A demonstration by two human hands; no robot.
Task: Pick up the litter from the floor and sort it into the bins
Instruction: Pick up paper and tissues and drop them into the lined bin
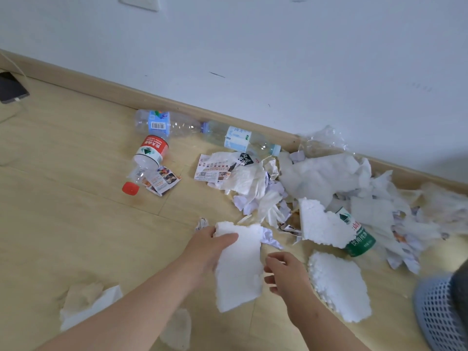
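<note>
White foam, a torn slab (239,269), hangs above the wooden floor (63,198) in the left hand (205,249), whose thumb lies across the slab's upper front while the fingers curl behind it, clamped on its top corner. The right hand (286,272) hovers just beside the slab's right edge with its fingers loosely bent and nothing in them; whether the fingertips touch the foam cannot be told. A second foam piece (339,285) lies flat on the floor to the right of that hand, and a third foam piece (321,224) leans over a green-labelled bottle (359,239) beyond it. Behind these a heap of crumpled paper and tissue (329,178) spreads along the skirting board (101,89), with a printed leaflet (212,169) at its left edge. Two clear bottles (164,122) lie end to end against the skirting, and a red-labelled bottle (148,158) with a red cap (130,188) lies nearer, resting on a torn flyer. A crumpled tissue (86,302) sits at lower left, a blue mesh bin (438,315) at the lower right edge, and a dark phone (11,88) at far left
</note>
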